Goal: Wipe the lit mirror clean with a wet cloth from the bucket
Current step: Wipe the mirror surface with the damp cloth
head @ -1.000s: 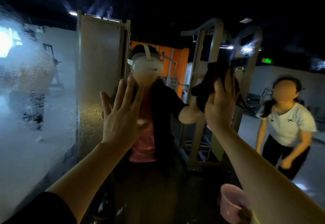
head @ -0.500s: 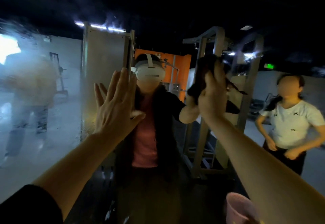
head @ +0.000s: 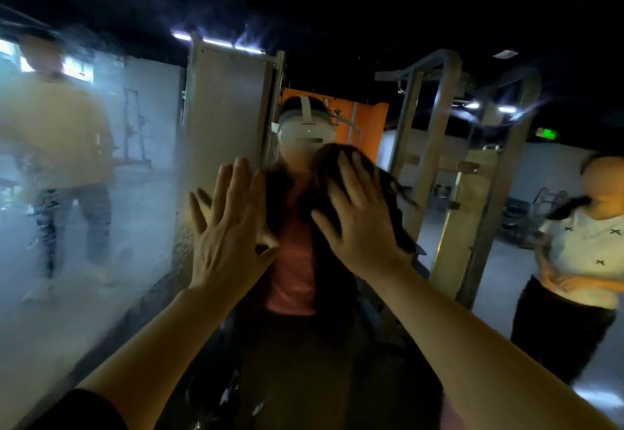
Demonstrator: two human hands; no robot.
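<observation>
The mirror (head: 101, 294) fills the whole view; its left part is hazy and streaked with wet smears, its middle and right part reflects the room sharply. My left hand (head: 226, 227) lies flat on the glass, fingers spread, holding nothing. My right hand (head: 358, 217) presses a dark cloth (head: 391, 190) flat against the glass just right of the left hand, over my own reflection. The cloth's frayed edge sticks out to the right of the fingers. The bucket shows only as a pink sliver (head: 450, 412) at the bottom edge, under my right forearm.
The glass reflects me wearing a white headset (head: 305, 125), a person in a white shirt (head: 587, 254) at the right, a person in a yellow top (head: 54, 132) at the left, and grey metal frames (head: 435, 166).
My right hand has swept the cloth down and to the left, from the upper right toward the middle of the glass. My left hand stays flat on the mirror. The bucket has almost left the view.
</observation>
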